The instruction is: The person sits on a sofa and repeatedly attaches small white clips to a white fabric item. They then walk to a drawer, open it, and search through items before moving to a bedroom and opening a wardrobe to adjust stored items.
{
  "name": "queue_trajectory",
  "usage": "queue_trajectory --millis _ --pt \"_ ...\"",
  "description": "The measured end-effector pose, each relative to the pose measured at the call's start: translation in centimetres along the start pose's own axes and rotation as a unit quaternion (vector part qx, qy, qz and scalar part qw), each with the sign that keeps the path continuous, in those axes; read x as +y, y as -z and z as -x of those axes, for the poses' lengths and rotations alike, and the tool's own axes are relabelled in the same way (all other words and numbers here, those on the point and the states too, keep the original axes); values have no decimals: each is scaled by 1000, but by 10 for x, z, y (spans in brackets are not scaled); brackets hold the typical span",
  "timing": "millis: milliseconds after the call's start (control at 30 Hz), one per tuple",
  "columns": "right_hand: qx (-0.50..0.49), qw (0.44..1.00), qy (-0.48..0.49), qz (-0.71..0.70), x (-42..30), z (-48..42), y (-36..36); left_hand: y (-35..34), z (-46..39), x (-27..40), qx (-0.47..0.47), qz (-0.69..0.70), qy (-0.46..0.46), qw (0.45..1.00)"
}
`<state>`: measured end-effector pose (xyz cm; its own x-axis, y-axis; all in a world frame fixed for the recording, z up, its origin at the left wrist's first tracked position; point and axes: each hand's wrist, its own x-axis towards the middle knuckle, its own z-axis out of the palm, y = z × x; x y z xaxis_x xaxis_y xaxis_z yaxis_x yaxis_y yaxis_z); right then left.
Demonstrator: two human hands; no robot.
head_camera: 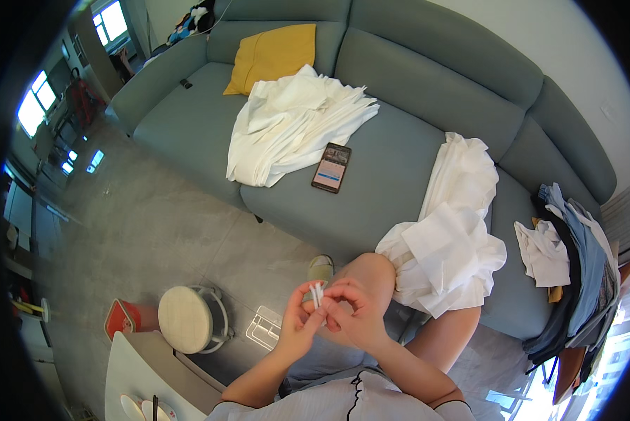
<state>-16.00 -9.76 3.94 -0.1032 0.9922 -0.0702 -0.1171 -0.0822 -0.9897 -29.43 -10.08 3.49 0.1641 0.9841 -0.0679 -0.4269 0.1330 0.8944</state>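
Observation:
Above my lap, my left hand (297, 322) and my right hand (354, 314) meet on a small bundle of thin white strips (316, 296). The strips stand up between the fingertips of both hands; what they are made of is too small to tell. White fabric (452, 252) with soft folds lies to the right of my hands, running from the sofa seat onto my thigh. Farther off, a larger heap of pleated white cloth (299, 126) is spread on the grey sofa (394, 168). A phone (332, 167) with a lit screen rests beside that heap.
A yellow cushion (275, 55) leans on the sofa back. Clothes (588, 247) hang over the sofa's right end. At lower left are a round stool (185, 319), a red bin (131, 317) and a white table (136, 368) bearing bowls (158, 411) and chopsticks (155, 405).

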Motion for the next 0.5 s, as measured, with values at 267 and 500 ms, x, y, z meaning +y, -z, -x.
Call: queue_trajectory --millis 267,500 --pt "120 848 201 475 14 20 65 6 -13 -27 -28 38 186 981" --pt "87 633 227 735 85 22 217 -1 -5 -30 -5 38 171 985"
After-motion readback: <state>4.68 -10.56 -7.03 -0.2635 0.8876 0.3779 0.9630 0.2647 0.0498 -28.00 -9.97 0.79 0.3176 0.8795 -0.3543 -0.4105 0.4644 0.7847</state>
